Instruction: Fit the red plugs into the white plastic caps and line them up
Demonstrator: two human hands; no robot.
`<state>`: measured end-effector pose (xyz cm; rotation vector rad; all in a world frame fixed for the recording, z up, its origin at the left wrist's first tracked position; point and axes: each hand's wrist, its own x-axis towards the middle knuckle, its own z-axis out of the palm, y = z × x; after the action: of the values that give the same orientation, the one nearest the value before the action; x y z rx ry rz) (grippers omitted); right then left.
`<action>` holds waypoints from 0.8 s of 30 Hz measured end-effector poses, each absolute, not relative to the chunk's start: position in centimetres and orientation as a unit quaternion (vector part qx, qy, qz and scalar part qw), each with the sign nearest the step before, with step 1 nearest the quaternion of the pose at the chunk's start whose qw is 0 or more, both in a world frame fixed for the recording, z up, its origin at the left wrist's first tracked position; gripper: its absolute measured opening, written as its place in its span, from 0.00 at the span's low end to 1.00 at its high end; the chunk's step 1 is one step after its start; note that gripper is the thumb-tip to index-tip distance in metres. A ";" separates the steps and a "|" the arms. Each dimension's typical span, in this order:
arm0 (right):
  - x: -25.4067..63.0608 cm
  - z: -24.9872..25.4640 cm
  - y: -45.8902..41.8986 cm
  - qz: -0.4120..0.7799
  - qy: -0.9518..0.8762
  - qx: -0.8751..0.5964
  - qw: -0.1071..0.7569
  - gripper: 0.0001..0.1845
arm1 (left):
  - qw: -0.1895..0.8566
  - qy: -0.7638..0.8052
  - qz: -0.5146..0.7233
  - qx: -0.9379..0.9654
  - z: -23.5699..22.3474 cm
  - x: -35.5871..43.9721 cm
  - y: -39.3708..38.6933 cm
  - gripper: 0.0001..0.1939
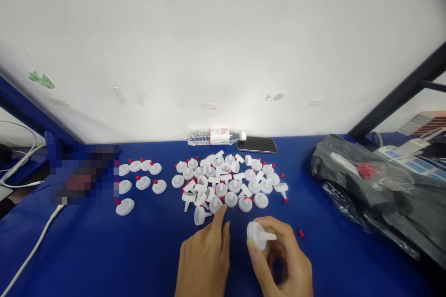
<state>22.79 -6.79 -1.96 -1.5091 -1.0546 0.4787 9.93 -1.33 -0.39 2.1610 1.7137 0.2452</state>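
My right hand (pixel 285 255) pinches a white plastic nozzle cap (pixel 257 235) by its round base, thumb on the near side and fingers behind. Its bare spout points right, with no red tip on it. My left hand (pixel 204 260) is beside it, back upward, index finger stretched toward the near edge of a pile of white nozzle caps (pixel 231 199). The thumb is apart from that finger; the other fingertips are hidden. Some piled caps carry small red tips, and others lie on their sides. A loose red tip (pixel 301 233) lies right of my right hand.
Several red-tipped caps (pixel 159 186) stand apart at the left. A water bottle (pixel 219 137) lies by the wall beside a phone (pixel 258 145). A grey plastic bag (pixel 379 195) covers the right side. A white cable (pixel 35 250) crosses the blue table (pixel 149 250) at the left.
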 end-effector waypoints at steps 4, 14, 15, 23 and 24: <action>22.9 -2.3 -6.8 0.196 -0.458 -0.639 0.586 0.19 | 0.192 0.635 0.040 0.748 0.5 11.4 -0.6 0.23; 23.0 -1.6 -6.5 0.226 -0.466 -0.643 0.565 0.15 | 0.183 0.636 0.026 0.749 0.5 11.1 -0.7 0.22; 23.0 -1.6 -6.5 0.228 -0.467 -0.642 0.564 0.15 | 0.183 0.635 0.028 0.750 0.5 11.1 -0.7 0.22; 23.0 -1.6 -6.5 0.226 -0.481 -0.634 0.561 0.13 | 0.194 0.636 0.030 0.746 0.7 11.2 -0.6 0.22; 23.0 -1.6 -6.5 0.227 -0.482 -0.634 0.560 0.13 | 0.195 0.638 0.029 0.745 0.7 11.2 -0.5 0.21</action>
<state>23.04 -6.49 -1.58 -1.4949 -1.1364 0.5344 11.25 -0.50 0.74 2.0878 1.7877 0.0802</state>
